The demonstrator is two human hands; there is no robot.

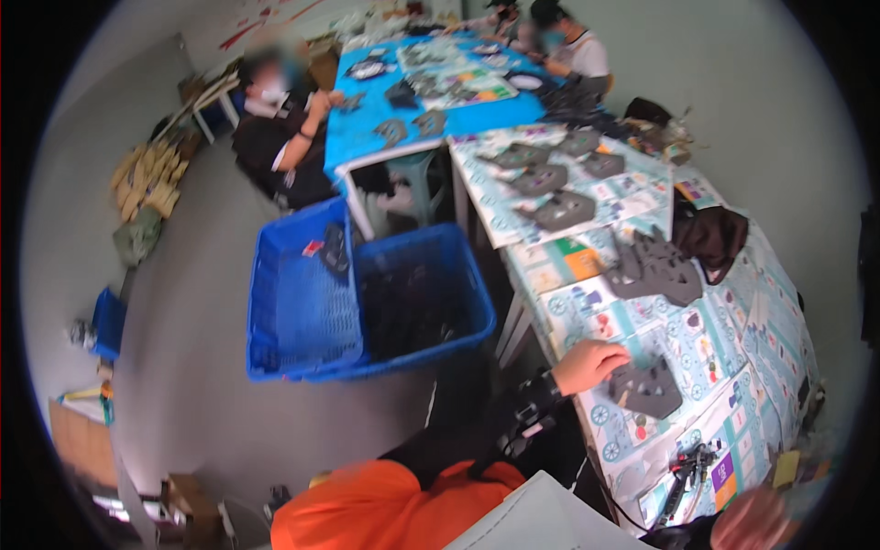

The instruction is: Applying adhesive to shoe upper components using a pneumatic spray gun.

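Note:
On the patterned table cover, a dark grey flat piece with cut-out slots [647, 389] lies in front of me. My left hand [591, 367] has its fingers closed at the near-left edge of that piece, touching it. A black band with a small device is strapped round my left wrist. My right hand [752, 521] is at the lower right, smeared by motion, so its fingers do not show clearly. Between my two hands a black spray-gun-like tool [687, 478] rests on the table with a cable running from it.
Stacked grey pieces [653, 268] and several single ones [559, 211] lie farther along. A black cloth [715, 240] is beside the stack. Blue plastic crates [302, 302] stand left of the table. People sit at the blue-covered table [481, 117] beyond.

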